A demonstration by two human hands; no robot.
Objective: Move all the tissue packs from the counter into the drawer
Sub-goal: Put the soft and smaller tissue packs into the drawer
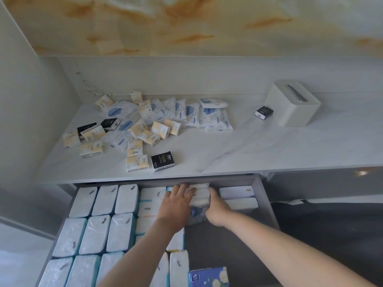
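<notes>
2 hands (178, 200) (217, 209) on tissue pks (200, 196), drawer (264, 193) open

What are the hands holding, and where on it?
A row of tissue packs, left hand on its left end, right hand on its right end.

Diffuse, even light, moderately bright; shadows faint. Slight sheen on the surface (269, 146). Wide-angle bowing at edges. Soft focus; print on tissue packs (138, 162) smeared.
</notes>
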